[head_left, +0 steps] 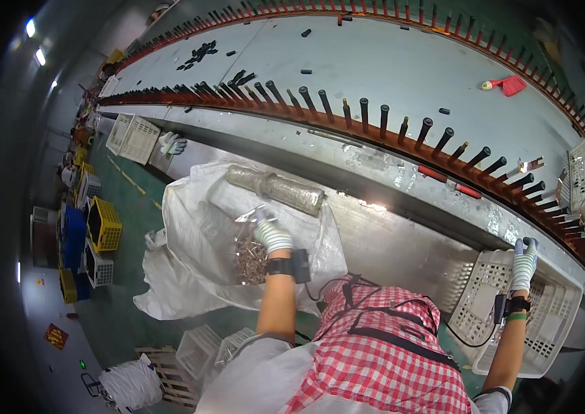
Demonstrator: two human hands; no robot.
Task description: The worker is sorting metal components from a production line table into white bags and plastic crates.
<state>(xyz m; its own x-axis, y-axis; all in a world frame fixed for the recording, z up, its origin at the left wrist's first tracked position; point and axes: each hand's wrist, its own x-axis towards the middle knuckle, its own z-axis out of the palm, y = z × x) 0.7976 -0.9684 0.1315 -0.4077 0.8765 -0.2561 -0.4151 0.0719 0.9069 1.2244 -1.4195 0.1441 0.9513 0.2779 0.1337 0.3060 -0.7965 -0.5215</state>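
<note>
My left hand, in a striped glove, is over an open white sack. Its fingers are smeared by motion, and a shiny clear or metallic piece shows at their tips. Below it in the sack lies a heap of small shiny brownish pieces. A clear-wrapped roll-shaped bundle rests along the sack's far side. My right hand, gloved alike, is closed at the bench edge above a white plastic crate. Something small and dark shows at its fingertips, too little to name.
Beyond the bench ledge, a curved rack holds a row of upright dark-handled pieces. Red-handled tools lie on the ledge. A white basket and gloves are at the left. Yellow crates stand on the floor.
</note>
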